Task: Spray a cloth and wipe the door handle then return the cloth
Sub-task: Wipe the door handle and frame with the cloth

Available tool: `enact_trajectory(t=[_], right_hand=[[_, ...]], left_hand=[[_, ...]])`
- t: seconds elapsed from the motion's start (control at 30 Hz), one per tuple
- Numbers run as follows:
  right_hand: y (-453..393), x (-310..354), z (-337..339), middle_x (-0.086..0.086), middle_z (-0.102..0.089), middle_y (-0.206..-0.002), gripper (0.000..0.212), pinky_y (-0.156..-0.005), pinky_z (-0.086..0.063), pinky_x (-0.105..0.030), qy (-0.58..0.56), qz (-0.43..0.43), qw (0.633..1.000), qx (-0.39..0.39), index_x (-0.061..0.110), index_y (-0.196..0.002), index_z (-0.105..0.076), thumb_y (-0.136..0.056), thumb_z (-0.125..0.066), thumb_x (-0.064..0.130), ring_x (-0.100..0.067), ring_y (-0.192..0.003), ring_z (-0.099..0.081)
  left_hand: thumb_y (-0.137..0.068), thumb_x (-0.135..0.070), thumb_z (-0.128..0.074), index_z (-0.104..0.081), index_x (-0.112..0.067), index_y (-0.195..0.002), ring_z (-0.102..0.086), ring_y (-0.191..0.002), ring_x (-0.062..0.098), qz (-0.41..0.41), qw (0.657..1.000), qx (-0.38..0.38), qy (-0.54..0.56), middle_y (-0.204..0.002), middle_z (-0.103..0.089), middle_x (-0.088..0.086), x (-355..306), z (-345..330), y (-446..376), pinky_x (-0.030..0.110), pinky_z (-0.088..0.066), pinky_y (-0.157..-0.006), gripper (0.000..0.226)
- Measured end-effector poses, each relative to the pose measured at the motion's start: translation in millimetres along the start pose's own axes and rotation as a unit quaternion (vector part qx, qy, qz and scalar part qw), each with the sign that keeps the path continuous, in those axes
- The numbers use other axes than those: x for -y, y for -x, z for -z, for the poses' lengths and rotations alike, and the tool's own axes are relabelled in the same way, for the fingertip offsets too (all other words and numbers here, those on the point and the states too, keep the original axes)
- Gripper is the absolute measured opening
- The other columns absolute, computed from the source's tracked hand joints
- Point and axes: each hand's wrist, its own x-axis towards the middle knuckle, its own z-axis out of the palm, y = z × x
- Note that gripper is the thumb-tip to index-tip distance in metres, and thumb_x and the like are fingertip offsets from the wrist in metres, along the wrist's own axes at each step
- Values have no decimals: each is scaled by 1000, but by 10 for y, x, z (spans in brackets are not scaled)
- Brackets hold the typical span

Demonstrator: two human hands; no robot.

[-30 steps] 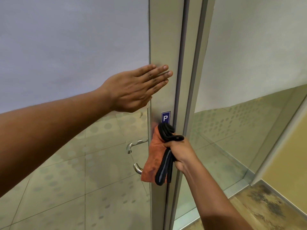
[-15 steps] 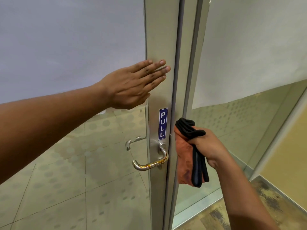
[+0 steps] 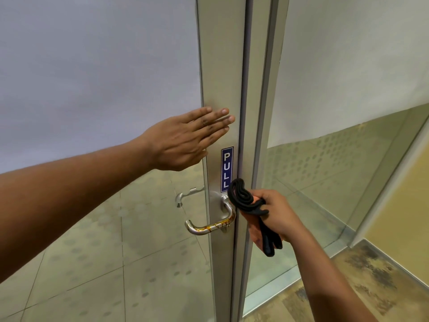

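Note:
A silver lever door handle (image 3: 210,223) sticks out from the metal door frame (image 3: 220,77), with orange-brown streaks along its bar. My right hand (image 3: 277,217) is closed around a folded orange cloth with a black border (image 3: 254,231), held just right of the handle's base, the black edge touching or nearly touching it. My left hand (image 3: 188,140) lies flat with fingers stretched out against the door frame above the blue PULL sign (image 3: 226,169).
The door is glass with a frosted upper half; a second lever handle (image 3: 185,196) shows through the glass on the far side. A fixed glass panel (image 3: 348,112) stands to the right. Mottled brown floor (image 3: 362,275) lies at bottom right.
The cloth left the handle, uncovering it and the PULL sign, swung out to the right, then came back in beside the handle's base. My left hand stays flat on the frame.

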Motion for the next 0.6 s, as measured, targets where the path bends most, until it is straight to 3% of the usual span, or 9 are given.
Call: enact_trajectory(t=[0.07, 0.13, 0.2, 0.3, 0.43, 0.6], right_hand=[[-62, -1, -84, -8, -70, -88, 38, -74, -60, -48, 37, 29, 999, 4, 40, -92, -75, -84, -61, 6, -30, -79, -71], [-121, 21, -144, 5, -68, -103, 41, -88, -53, -35, 87, 45, 995, 11, 42, -104, -73, -85, -66, 7, -16, -98, -65], [-176, 43, -172, 11, -73, -96, 38, -84, -54, -31, 72, 30, 997, 17, 38, -103, -76, -86, -65, 6, -9, -93, -68], [-235, 50, -220, 11, -76, -77, 31, -69, -58, -36, 29, -31, 999, 21, 34, -98, -77, -89, -59, 11, -10, -72, -72], [-297, 27, -322, 0, -75, -98, 32, -81, -59, -40, 19, -73, 997, 30, 29, -115, -74, -94, -55, 14, -20, -89, -70], [-294, 11, -343, -4, -78, -90, 26, -68, -62, -33, -38, -103, 992, 58, 24, -102, -77, -95, -55, 12, -23, -80, -74]], left_hand=[[-106, -40, -9, -3, -4, -161, 7, -158, 31, -4, 1000, 7, 14, -169, 4, 17, -92, -31, 18, 45, -2, -130, 67], [-106, -40, -9, -3, -4, -161, 7, -158, 30, -7, 1000, 11, 28, -169, 5, 16, -182, -71, 41, 45, -3, -130, 66], [-106, -39, -9, -2, -4, -161, 7, -158, 30, -6, 999, 13, 30, -169, 6, 16, -241, -112, 62, 45, -3, -130, 66], [-105, -40, -7, -1, -4, -161, 7, -158, 30, -1, 999, 18, 31, -169, 7, 15, -253, -141, 89, 45, -2, -130, 67], [-105, -41, -6, -2, -3, -160, 6, -157, 29, -10, 1000, 10, 19, -168, 5, 15, -230, -194, 100, 44, 0, -129, 68], [-105, -40, 2, 9, -1, -159, 14, -156, 33, -25, 999, 22, -29, -166, 16, 21, -224, -268, 111, 47, 2, -129, 68]])
